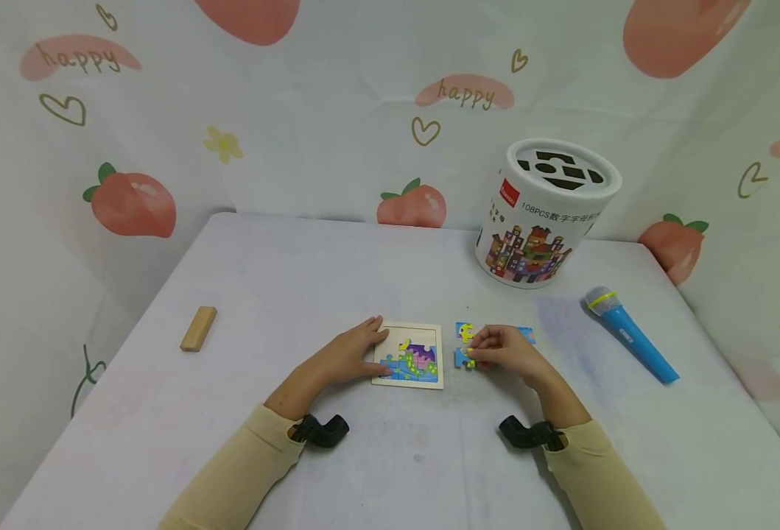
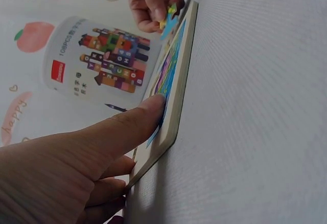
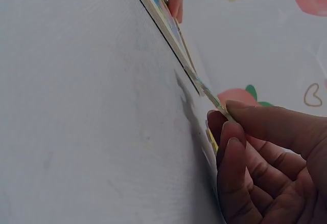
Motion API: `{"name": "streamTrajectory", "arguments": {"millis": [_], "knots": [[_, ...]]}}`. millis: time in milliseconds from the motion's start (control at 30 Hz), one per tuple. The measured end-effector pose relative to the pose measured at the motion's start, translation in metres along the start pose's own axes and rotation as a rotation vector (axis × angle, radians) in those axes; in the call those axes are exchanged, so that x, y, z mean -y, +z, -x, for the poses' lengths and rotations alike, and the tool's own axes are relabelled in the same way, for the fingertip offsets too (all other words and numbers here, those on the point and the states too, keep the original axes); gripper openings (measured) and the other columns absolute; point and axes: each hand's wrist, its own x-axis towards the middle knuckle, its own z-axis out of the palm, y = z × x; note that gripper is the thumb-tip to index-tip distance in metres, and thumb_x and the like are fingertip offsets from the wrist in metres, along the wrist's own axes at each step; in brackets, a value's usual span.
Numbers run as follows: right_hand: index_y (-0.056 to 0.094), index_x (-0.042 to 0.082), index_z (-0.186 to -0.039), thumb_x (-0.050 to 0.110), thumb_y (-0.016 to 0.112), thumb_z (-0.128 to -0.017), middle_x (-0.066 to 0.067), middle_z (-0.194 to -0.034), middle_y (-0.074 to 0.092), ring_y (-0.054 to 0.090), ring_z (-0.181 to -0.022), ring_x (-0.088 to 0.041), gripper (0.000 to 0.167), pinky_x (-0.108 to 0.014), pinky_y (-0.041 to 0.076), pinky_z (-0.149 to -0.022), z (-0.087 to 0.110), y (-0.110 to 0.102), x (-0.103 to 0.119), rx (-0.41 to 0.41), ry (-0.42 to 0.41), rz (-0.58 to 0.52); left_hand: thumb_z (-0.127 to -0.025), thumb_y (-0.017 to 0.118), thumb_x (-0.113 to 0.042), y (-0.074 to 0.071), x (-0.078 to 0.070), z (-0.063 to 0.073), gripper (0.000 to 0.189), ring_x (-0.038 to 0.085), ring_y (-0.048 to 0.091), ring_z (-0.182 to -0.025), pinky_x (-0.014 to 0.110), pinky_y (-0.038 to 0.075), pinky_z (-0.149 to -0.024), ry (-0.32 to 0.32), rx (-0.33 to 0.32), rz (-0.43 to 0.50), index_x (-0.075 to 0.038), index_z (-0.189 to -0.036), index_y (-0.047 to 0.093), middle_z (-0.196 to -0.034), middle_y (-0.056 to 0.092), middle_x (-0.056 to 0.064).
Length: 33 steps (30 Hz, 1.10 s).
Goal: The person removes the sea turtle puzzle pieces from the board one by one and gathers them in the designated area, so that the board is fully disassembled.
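A small wooden puzzle board [image 1: 408,324] lies on the table, with joined pieces [image 1: 421,361] of a purple, green and blue picture in its lower right part. My left hand [image 1: 346,357] rests at the board's left side; its thumb [image 2: 145,112] presses on the face while the other fingers lie along the edge. To the right of the board, my right hand [image 1: 505,350] pinches a blue and yellow puzzle piece [image 2: 168,25] between thumb and fingertips, tilted above the table. A loose yellow and blue piece [image 1: 464,330] lies just beyond it, and another piece [image 1: 527,334] shows behind the knuckles.
A white block bucket [image 1: 540,221] with a slotted lid stands at the back right. Farther right lies a blue toy microphone [image 1: 635,338]. One wooden block [image 1: 199,329] sits on the left of the table. A patterned cloth [image 1: 323,110] hangs behind.
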Motion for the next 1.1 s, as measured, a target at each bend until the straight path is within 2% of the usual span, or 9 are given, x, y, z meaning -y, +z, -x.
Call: {"name": "streamTrajectory", "arguments": {"millis": [367,700,1100], "knots": [[0.059,-0.007,-0.096,0.012,0.067,-0.086,-0.002,-0.073,0.063,0.058,-0.063,-0.010,0.023,-0.023,0.051,-0.059,0.0015,0.0019,0.0011,-0.023,0.005,0.046,-0.080,0.071,-0.038,-0.0011,-0.0007,-0.0003,0.077,0.028,0.019,-0.143,0.044,0.023,-0.114,0.007,0.007,0.004,-0.002,-0.141,0.039,-0.153,0.022,0.016],[0.061,-0.006,-0.094,0.011,0.068,-0.084,-0.004,-0.073,0.061,0.056,-0.062,-0.010,0.021,-0.022,0.050,-0.057,0.0008,0.0024,0.0011,-0.072,-0.004,0.095,-0.080,0.071,-0.040,-0.0005,0.0006,-0.0008,0.078,0.028,0.018,-0.144,0.044,0.022,-0.115,0.004,0.013,0.003,-0.003,-0.141,0.038,-0.154,0.021,0.014],[0.061,-0.006,-0.089,0.007,0.068,-0.083,-0.006,-0.075,0.062,0.058,-0.064,-0.010,0.017,-0.023,0.052,-0.057,0.0008,0.0038,0.0000,-0.092,-0.025,0.120,-0.081,0.071,-0.038,-0.0002,0.0011,0.0009,0.077,0.030,0.018,-0.143,0.045,0.023,-0.114,0.020,0.000,0.011,-0.002,-0.141,0.039,-0.154,0.022,0.016]]}}
